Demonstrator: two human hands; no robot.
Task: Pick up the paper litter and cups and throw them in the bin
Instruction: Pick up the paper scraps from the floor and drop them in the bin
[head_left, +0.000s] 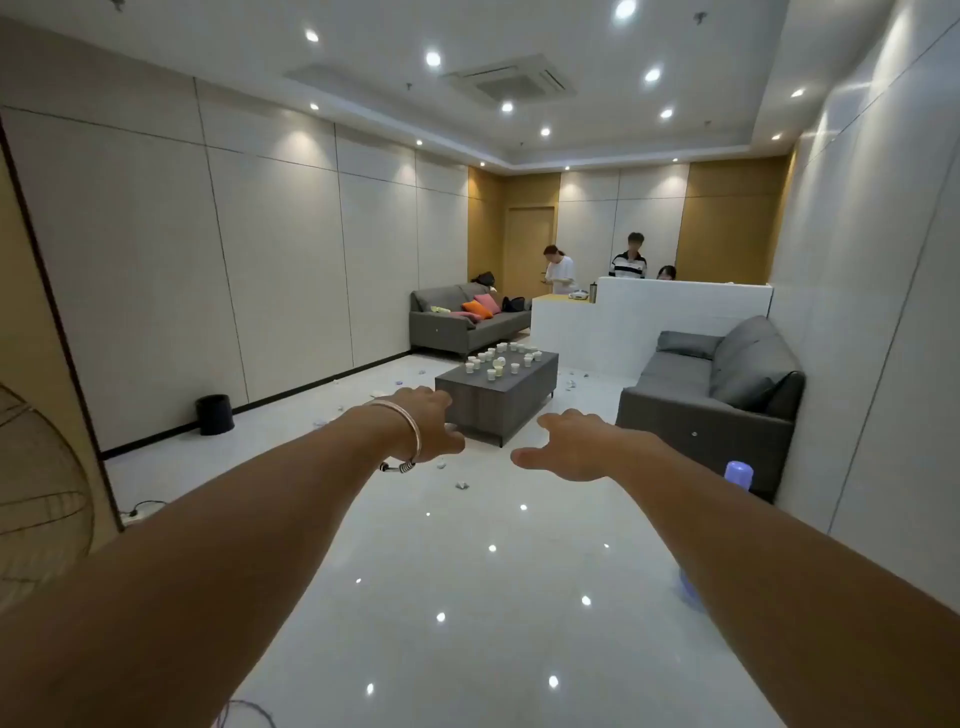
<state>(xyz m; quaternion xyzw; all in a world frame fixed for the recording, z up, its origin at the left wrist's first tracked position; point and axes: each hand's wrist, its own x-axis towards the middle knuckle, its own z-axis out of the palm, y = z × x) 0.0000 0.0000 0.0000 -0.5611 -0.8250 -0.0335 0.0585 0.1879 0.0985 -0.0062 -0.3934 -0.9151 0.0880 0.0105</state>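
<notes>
many cups (500, 358) crowd the far edge of the table (493, 402); our left hand (432, 422) and right hand (574, 448) are empty, fingers loose. hasty grabs could topple neighbours.

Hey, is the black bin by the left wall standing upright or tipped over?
Upright: the black bin stands on its base, with its rim level and facing up. What is inside cannot be told.

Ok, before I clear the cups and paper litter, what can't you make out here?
Head view:
Cups on the coffee table: too small to tell empty or full.
Bin: its inside is hidden by its own wall.
Floor paper litter: too small to count.
Fan: cut off by the left edge.
</notes>
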